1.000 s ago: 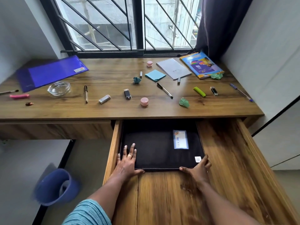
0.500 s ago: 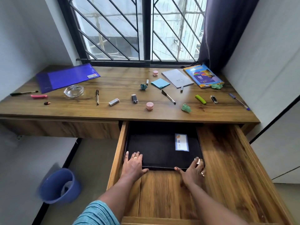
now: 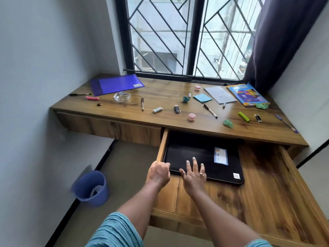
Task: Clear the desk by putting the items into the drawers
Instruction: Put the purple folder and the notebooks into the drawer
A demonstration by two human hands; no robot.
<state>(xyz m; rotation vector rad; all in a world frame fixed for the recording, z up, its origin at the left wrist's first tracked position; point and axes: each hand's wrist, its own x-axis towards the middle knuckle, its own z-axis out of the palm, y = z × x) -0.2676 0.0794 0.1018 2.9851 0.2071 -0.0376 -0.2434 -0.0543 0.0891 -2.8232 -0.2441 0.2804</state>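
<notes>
drawer (image 3: 263, 186): pulled out under the worktop (image 3: 165, 97), right half bare
black folder (image 3: 201, 157): flat in drawer's left half, against its left wall
left hand (image 3: 158, 172): fingers curled at the folder's near-left corner; grip unclear
right hand (image 3: 194, 176): fingers spread wide, flat on the folder's near edge
step: seat the folder
tip: press flat, keep it along the left wall, leave right half free for pens, books

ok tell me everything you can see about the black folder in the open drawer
The black folder is a flat, dark rectangular case with rounded corners, matte-looking. It bears a blue-and-white label toward its right side and a small white sticker at the near right corner. It lies flat in the left part of the open drawer, its far edge under the desktop. The right hand rests spread on its near edge; the left hand is at its near left corner.
</notes>
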